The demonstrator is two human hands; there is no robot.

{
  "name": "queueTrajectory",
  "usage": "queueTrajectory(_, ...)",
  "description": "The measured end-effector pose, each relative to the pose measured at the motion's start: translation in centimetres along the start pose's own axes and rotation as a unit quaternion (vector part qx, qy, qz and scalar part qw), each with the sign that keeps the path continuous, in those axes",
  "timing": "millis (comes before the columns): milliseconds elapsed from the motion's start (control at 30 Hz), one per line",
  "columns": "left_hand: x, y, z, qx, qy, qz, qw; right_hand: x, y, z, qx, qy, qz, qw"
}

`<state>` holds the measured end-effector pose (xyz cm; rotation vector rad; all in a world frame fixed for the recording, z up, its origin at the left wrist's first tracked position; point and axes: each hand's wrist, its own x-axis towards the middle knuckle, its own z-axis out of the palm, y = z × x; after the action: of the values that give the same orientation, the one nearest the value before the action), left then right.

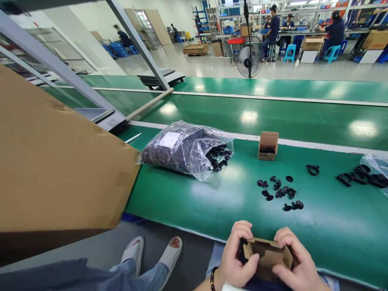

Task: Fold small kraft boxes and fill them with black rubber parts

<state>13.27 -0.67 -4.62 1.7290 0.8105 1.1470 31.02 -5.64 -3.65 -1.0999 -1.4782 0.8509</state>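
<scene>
While both hands are on one small brown carton [266, 262], its top is open and flaps are up. Left hand [238, 258], beaded bracelet [213, 279] on the wrist, grips the left side, thumb at a flap. Right hand [298, 260] grips the right side, fingers curled over the far edge. Something black shows behind the left fingers; can't tell what.

Carton is at the near edge of the green worktop [182, 198]. Just beyond the hands: loose black disc-headed parts [281, 193], scattered. Farther out, ahead: second small carton [266, 156], lid up, black parts inside. Right of that, one black ring clip [312, 166]; beyond the right hand, more black ring clips [360, 176] by a clear bag [376, 163].

Ahead-left of the left hand: big clear plastic bag [182, 149], white label [169, 140], mouth toward the right, black parts showing. Far left: white pen [133, 138], large cardboard box [60, 161].
</scene>
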Motion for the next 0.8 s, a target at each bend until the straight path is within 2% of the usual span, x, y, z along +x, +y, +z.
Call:
queueTrajectory(100,0.1,0.3,-0.3,0.060,-0.020,0.023,0.998,0.2,0.0,0.1,-0.023,-0.020,-0.026,0.999)
queueTrajectory(167,0.0,0.4,-0.4,0.072,-0.037,0.025,0.996,0.0,0.3,0.3,-0.012,0.000,-0.028,1.000)
queueTrajectory(267,-0.2,0.5,-0.4,0.070,-0.002,0.009,0.997,-0.4,0.8,0.5,0.006,0.045,-0.013,0.999)
queueTrajectory(333,-0.2,0.8,-0.4,0.069,0.004,0.006,0.998,-0.7,1.0,0.6,-0.006,0.046,-0.012,0.999)
queueTrajectory(467,0.4,1.6,-0.8,0.061,-0.045,0.023,0.997,-1.3,1.1,0.9,-0.032,0.050,0.001,0.998)
queueTrajectory(600,1.2,1.8,-1.4,0.023,-0.094,0.006,0.995,-1.5,1.3,1.6,0.060,0.060,0.023,0.996)
queueTrajectory(667,1.7,1.6,-1.6,-0.006,-0.136,0.002,0.991,-1.3,1.4,1.7,0.086,0.038,0.020,0.995)
queueTrajectory(800,2.4,1.3,-2.0,-0.045,-0.201,-0.008,0.978,-0.7,1.3,1.1,0.042,-0.045,0.007,0.998)
